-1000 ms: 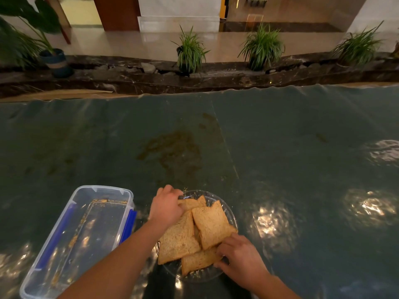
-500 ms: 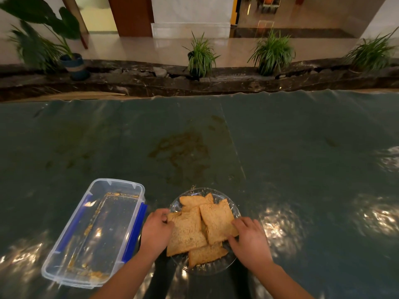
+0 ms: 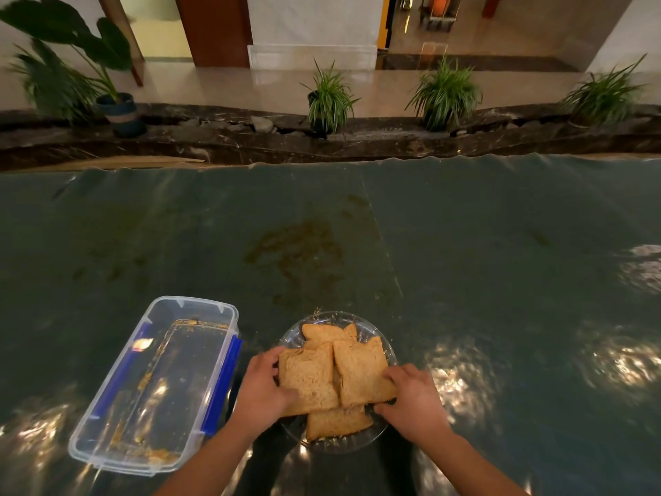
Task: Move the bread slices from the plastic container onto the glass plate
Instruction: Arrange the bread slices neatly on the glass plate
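Here the bread slices (image 3: 336, 374), brown and coarse-grained with darker crusts, lie overlapping in a heap on the glass plate (image 3: 357, 443), which is clear with a patterned rim and sits on the dark green bench (image 3: 500, 281). Crumbs dot the plate's far edge. No writing shows on anything. The left hand (image 3: 263, 393) comes in from below, its grip closed on the left slice, thumb on top of the near corner. The right hand (image 3: 416, 400) lies palm down, its grip pinched on the corner of the right slice. Just left of the plate stands the container (image 3: 107, 417), clear plastic with blue clips, holding only crumbs. Potted plants (image 3: 329, 98) line the ledge beyond.
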Demonstrator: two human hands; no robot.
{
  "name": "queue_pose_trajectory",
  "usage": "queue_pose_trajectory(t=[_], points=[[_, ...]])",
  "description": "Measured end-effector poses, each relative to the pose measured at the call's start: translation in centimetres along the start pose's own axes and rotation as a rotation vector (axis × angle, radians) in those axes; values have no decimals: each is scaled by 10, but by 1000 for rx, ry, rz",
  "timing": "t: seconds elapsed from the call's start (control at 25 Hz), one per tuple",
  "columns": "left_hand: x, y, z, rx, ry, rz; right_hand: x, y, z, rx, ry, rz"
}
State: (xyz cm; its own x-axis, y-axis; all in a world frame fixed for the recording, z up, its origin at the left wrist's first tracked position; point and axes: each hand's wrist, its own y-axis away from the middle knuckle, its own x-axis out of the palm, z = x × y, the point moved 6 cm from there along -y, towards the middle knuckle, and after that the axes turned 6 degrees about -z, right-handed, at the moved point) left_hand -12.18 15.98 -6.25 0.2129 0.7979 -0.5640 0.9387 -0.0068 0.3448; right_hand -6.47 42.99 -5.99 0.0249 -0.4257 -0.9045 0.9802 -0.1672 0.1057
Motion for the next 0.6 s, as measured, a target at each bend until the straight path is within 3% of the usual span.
queue_pose_trajectory(t=[0.16, 0.6], points=[[4, 5, -9, 157, -172, 67, -1, 1, 4, -63, 48, -19], [1, 8, -3, 169, -143, 75, 4, -2, 5, -72, 55, -21]])
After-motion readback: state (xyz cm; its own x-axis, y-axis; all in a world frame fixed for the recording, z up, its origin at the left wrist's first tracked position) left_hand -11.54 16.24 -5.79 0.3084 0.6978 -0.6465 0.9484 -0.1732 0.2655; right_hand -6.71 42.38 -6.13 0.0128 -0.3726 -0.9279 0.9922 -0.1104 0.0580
